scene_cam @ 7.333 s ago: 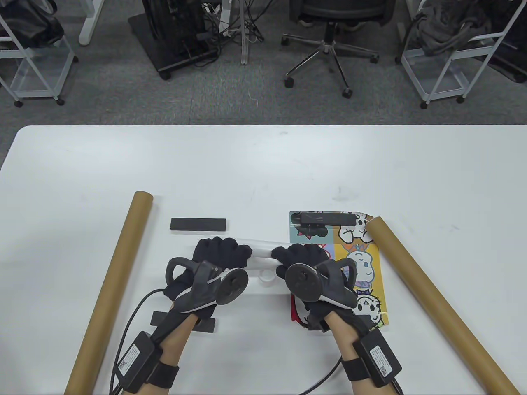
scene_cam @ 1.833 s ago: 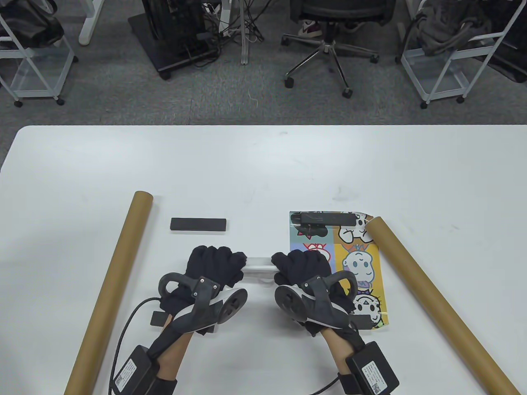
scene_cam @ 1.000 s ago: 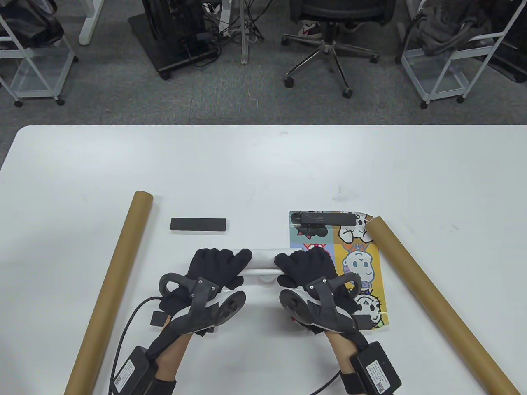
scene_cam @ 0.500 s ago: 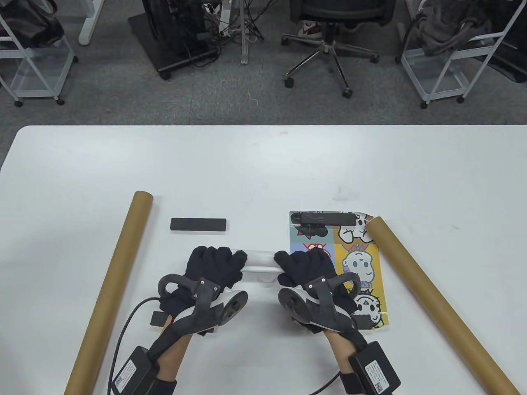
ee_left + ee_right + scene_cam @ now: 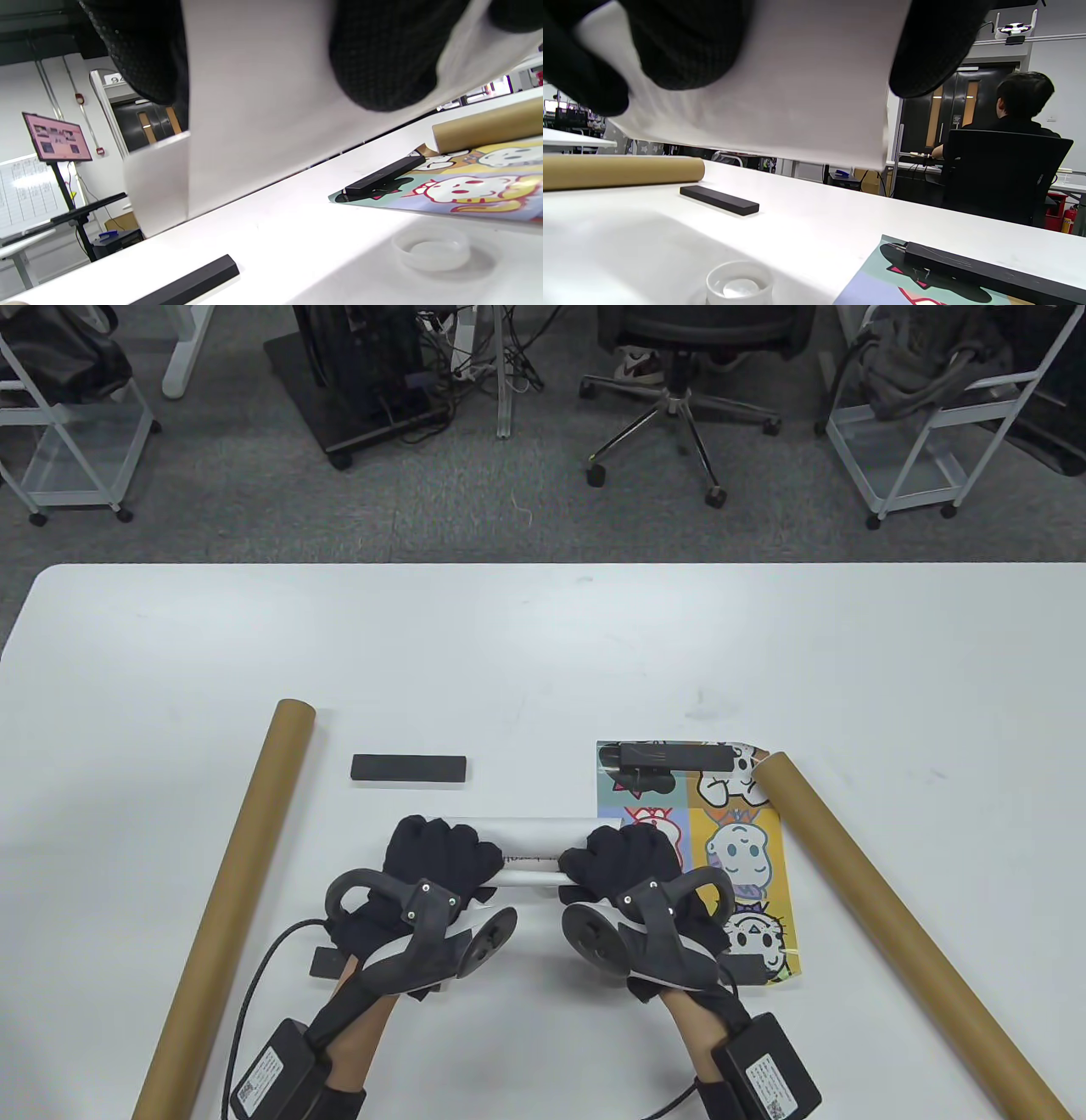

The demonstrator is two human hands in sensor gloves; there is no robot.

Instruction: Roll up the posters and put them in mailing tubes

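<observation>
Both hands hold a white, partly rolled poster point(image 5: 533, 848) just above the table, near the front middle. My left hand point(image 5: 443, 855) grips its left end and my right hand point(image 5: 624, 855) grips its right end. A loose flap of the sheet sticks out on the far side. In the left wrist view the white sheet point(image 5: 263, 106) hangs under my fingers point(image 5: 382, 55). It also shows in the right wrist view point(image 5: 780, 93). One brown mailing tube point(image 5: 229, 899) lies to the left and a second tube point(image 5: 899, 925) to the right.
A colourful cartoon poster point(image 5: 738, 848) lies flat by my right hand, with a black weight bar point(image 5: 666, 755) on its far edge and another point(image 5: 755, 967) near its front edge. A loose black bar point(image 5: 409, 768) lies beyond the roll. A clear cap point(image 5: 430, 252) sits under the roll.
The roll has loosened: a wider flap of white sheet now sticks out away from me. Both hands have shifted slightly towards me and still grip the poster's ends.
</observation>
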